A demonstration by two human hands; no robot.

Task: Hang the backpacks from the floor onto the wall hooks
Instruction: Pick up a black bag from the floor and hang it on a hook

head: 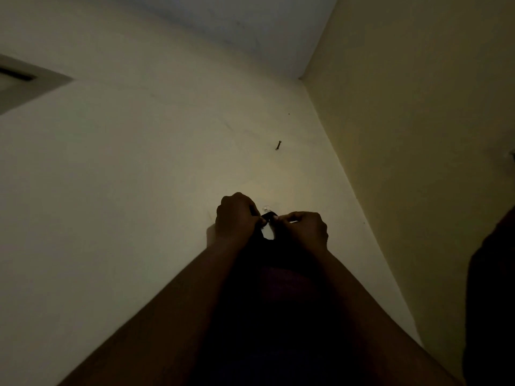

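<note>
Dim wall [139, 190] | backpack [278, 288] loop [268, 216] pinched by left hand [237, 218] and right hand [305, 228] at hook [266, 209] | soft, probably heavy; loop is best held.

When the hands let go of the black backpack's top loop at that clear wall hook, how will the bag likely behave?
Probably floppy: the top loop bends between the left hand and right hand. The backpack hangs slack beneath them, so it should sag, perhaps swing. Its weight can't be judged in this dim view. The clear hook looks small, so it might slip off.
</note>
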